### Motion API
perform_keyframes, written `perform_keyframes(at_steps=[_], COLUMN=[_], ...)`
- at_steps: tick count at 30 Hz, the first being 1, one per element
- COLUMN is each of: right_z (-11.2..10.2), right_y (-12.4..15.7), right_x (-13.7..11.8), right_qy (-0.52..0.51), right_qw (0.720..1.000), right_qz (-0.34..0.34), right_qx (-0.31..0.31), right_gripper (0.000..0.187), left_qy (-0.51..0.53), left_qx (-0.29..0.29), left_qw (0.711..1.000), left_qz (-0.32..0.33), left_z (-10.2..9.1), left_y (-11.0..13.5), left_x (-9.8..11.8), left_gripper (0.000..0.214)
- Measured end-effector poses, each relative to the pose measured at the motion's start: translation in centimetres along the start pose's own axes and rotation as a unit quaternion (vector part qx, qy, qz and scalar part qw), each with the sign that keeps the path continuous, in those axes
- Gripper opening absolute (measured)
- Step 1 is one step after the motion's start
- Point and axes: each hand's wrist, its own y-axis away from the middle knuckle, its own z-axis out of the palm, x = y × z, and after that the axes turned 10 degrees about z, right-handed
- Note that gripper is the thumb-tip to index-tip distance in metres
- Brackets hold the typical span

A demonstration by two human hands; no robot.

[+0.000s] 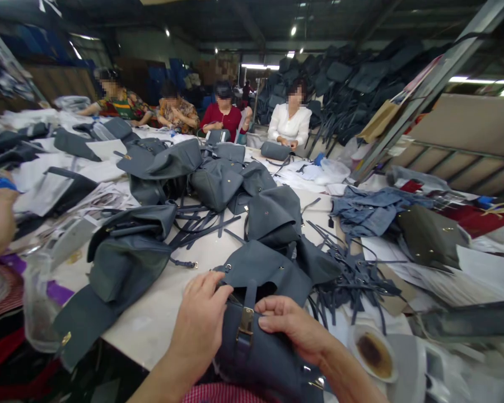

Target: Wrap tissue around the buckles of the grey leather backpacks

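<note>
Head feed, as I read it remotely: left hand [199, 327] grasping the open top of a slate-grey leather backpack [256, 358], right hand [294, 324] gripping its front beside the brass buckle [246, 322] (mouth pulled ajar), bag at the near edge of the white work table [151, 330].

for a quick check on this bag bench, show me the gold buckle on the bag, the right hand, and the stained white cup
Gold buckle [246, 323]: head view, on its metal plate.
Right hand [292, 323]: head view, on the back of the hand.
Stained white cup [364, 334]: head view, on the rim.
</note>
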Motion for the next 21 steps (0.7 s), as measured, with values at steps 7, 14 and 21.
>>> perform_keyframes(at_steps=[7,14,21], right_z=[0.1,0.5,0.6], right_y=[-0.5,-0.4,-0.7], right_x=[1.1,3.1,5.5], right_qy=[-0.050,-0.031,-0.111], right_qw=[0.999,0.999,0.993], right_qz=[-0.011,0.003,0.040], right_qx=[-0.009,0.031,0.022], right_gripper=[0.029,0.024,0.029], left_qy=[-0.072,0.125,0.293], left_qx=[-0.057,-0.269,-0.369], left_qw=[0.995,0.947,0.872], left_qz=[-0.028,-0.126,-0.135], left_z=[2.8,3.3,4.0], left_y=[0.2,-1.5,-0.6], left_x=[1.9,-0.2,-3.1], left_gripper=[0.050,0.028,0.013])
